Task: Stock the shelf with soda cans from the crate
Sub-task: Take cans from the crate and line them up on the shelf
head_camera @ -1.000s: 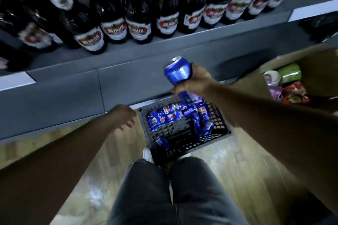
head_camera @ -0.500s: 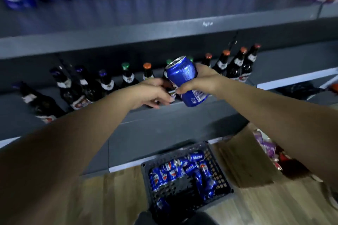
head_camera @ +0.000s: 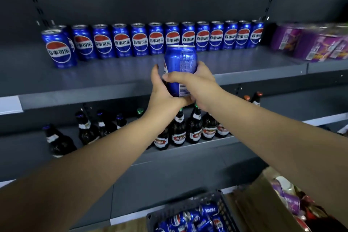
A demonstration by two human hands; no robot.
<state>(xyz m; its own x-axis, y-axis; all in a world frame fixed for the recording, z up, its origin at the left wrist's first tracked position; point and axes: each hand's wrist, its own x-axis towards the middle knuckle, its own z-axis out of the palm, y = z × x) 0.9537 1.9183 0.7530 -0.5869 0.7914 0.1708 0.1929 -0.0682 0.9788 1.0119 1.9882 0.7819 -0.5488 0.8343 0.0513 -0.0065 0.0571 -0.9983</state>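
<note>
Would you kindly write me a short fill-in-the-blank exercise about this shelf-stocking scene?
1. The left hand and right hand grip one ____ can.
2. On the upper shelf, the row of cans stands to the ____ of the purple packs.
3. The dark bottles stand one level ____ that row.
Answers: blue; left; below.

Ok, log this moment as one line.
held: blue can, upright | left hand: grips can | right hand: grips can | shelf: row of cans at back | crate: cans inside
</note>
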